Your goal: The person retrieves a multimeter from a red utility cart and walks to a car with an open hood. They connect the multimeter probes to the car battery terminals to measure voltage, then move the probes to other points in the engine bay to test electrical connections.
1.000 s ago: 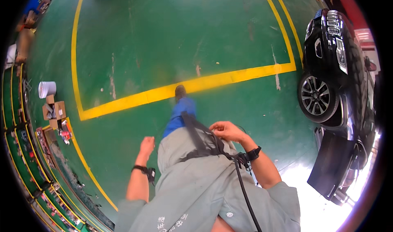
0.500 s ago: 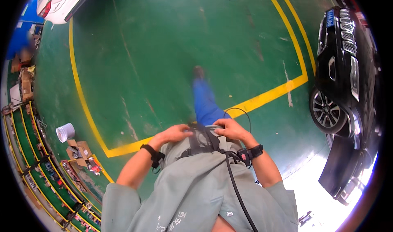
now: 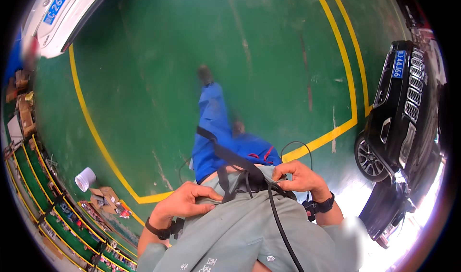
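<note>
My left hand [image 3: 189, 199] is closed on the grey-green shirt [image 3: 240, 224] at its left hem, beside a black strap [image 3: 225, 157] that hangs over my waist. My right hand [image 3: 300, 178] pinches the shirt's hem on the right, next to the strap and a black cable [image 3: 279, 224]. Black devices on bands sit at both wrists. Below my hands, my legs in blue trousers [image 3: 209, 113] are mid-stride on the green floor.
A white car [image 3: 55, 29] stands at upper left, a black car [image 3: 398, 108] with an open door at right. Yellow lines [image 3: 103, 152] mark the floor. Along the left are cardboard boxes [image 3: 108, 197], a white bucket [image 3: 85, 179] and yellow-edged racks [image 3: 43, 185].
Both hands have come to the waist, the left rising from my side. I have stepped past the yellow line into the bay, and the white car has come further into view.
</note>
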`<act>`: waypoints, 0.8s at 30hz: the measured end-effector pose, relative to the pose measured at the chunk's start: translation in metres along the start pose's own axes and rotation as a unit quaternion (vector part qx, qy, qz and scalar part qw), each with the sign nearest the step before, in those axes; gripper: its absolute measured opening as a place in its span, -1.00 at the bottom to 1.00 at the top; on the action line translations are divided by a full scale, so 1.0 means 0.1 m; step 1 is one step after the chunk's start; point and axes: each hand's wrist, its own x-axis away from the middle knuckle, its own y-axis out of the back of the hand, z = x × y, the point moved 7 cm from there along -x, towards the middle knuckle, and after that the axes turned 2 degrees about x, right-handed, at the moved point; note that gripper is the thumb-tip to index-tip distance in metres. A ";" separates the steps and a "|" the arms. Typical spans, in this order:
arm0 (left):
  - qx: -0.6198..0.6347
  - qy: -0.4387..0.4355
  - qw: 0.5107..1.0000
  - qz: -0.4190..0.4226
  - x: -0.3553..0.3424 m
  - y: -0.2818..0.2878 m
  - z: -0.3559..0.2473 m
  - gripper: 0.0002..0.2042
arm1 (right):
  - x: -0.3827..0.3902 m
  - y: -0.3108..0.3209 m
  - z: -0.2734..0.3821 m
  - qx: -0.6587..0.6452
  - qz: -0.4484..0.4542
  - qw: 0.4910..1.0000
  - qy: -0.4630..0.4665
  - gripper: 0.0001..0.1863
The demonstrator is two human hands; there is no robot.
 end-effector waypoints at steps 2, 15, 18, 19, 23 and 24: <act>0.000 -0.004 1.000 0.027 -0.29 0.49 -0.44 -0.74 | -0.46 0.34 0.32 -0.020 -0.010 1.000 -0.002 -0.91; 0.015 0.155 0.981 0.112 -2.00 3.13 -3.33 -0.84 | -2.63 2.47 2.30 -0.162 -0.222 0.960 -0.052 -0.86; -0.052 0.118 0.992 0.009 -2.63 3.75 -4.00 -0.84 | -3.31 3.26 2.65 -0.118 -0.291 0.949 -0.024 -0.84; -0.091 0.107 0.989 -0.046 -2.86 4.05 -4.17 -0.84 | -3.56 3.54 2.78 -0.118 -0.296 0.948 -0.029 -0.84; -0.285 0.089 0.916 -0.267 -3.52 5.14 -4.94 -0.76 | -4.56 4.70 3.53 0.014 -0.306 0.952 -0.027 -0.80; -0.280 0.116 0.905 -0.299 -3.63 5.25 -5.14 -0.74 | -4.72 4.95 3.81 0.079 -0.299 0.950 -0.029 -0.79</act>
